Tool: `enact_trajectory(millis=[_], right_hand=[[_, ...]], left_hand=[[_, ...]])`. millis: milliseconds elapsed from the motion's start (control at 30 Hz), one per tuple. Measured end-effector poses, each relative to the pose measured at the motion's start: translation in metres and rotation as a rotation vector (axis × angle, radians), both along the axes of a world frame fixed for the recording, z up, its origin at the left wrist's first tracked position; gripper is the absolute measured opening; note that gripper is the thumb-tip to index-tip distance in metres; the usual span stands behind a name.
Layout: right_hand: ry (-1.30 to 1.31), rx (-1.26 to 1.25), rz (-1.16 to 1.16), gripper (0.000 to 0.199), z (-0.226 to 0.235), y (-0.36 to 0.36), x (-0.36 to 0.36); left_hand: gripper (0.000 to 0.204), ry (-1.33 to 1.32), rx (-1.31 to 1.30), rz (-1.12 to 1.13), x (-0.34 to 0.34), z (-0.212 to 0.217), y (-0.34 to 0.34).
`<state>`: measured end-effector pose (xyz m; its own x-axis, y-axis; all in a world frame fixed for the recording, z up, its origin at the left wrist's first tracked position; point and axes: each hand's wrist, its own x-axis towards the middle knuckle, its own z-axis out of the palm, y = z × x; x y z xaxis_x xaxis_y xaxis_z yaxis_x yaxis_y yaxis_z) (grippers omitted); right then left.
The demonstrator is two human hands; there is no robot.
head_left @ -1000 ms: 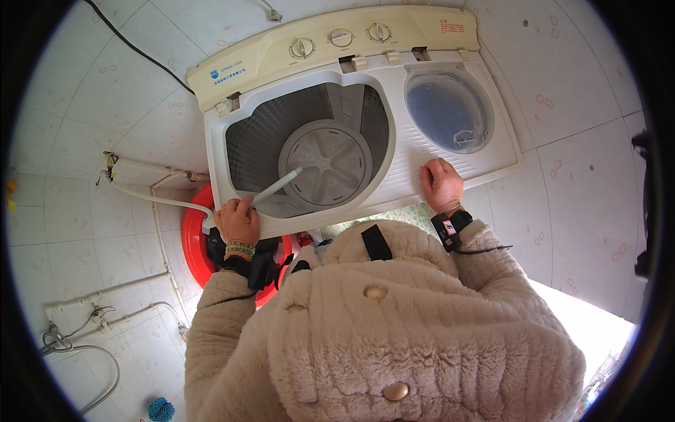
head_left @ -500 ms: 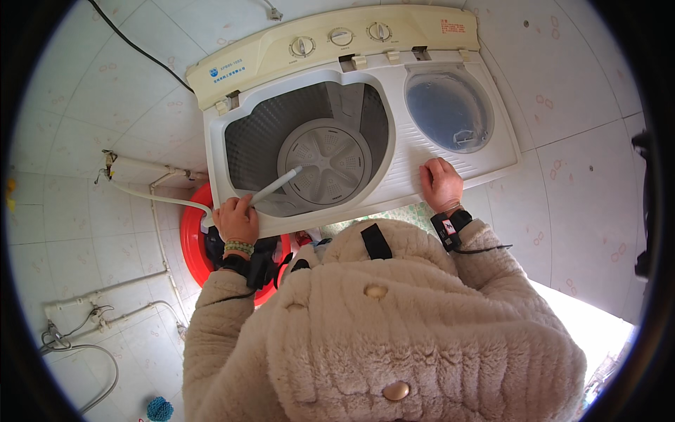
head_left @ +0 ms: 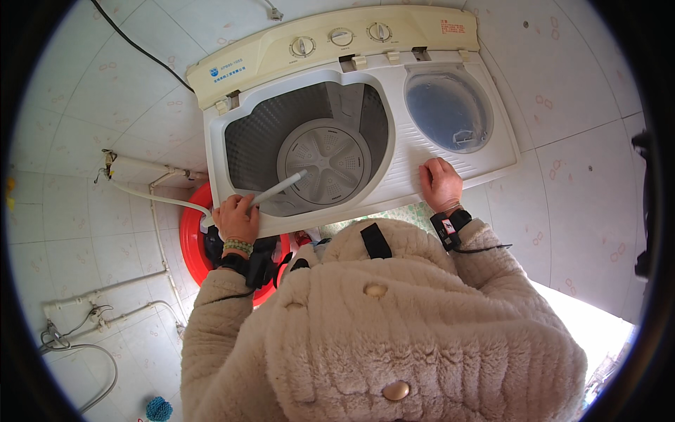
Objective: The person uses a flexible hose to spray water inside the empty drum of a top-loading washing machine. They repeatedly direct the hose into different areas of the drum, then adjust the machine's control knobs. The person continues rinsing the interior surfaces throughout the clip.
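A twin-tub washing machine (head_left: 302, 224) stands in front of me, its wash tub (head_left: 246, 144) uncovered. At the tub's front left rim, my left hand (head_left: 236, 216) is closed around a pale hose (head_left: 280, 188). The hose's free end points over the round ribbed disc (head_left: 325, 160) at the tub's bottom. My right hand (head_left: 442, 184) rests on the ribbed white top panel (head_left: 418, 151) near the front edge, fingers curled, with nothing visible in them. Beyond it is the round, clear bluish lid (head_left: 450, 111) of the smaller tub, lying closed.
Three knobs (head_left: 341, 36) line the cream back panel. Below my left hand, a red basin (head_left: 191, 228) holds dark items. Wall pipes (head_left: 144, 169) and the hose run at the left. A blue scrubbing ball (head_left: 159, 408) lies lower left. Tiled walls enclose the machine.
The hose's free end has shifted slightly right and toward me inside the tub. Both hands stay in nearly the same places.
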<state>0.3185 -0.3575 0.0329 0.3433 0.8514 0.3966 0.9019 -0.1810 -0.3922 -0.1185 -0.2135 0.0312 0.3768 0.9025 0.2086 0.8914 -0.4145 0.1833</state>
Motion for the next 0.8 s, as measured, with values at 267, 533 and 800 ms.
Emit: enact_trajectory(millis=[267, 533, 800], right_hand=[[-0.003, -0.003, -0.001, 0.013, 0.0004, 0.0, -0.0001], [-0.002, -0.008, -0.001, 0.013, 0.0012, 0.0001, -0.0002], [-0.005, -0.007, 0.002, 0.013, 0.0011, 0.0, -0.0001]], left_hand=[[0.027, 0.0, 0.053, -0.032, 0.0008, 0.0018, -0.0008], [0.029, 0.014, -0.028, 0.024, -0.0003, -0.0016, 0.0009], [0.027, 0.026, -0.035, 0.04, 0.0013, -0.0015, 0.0011]])
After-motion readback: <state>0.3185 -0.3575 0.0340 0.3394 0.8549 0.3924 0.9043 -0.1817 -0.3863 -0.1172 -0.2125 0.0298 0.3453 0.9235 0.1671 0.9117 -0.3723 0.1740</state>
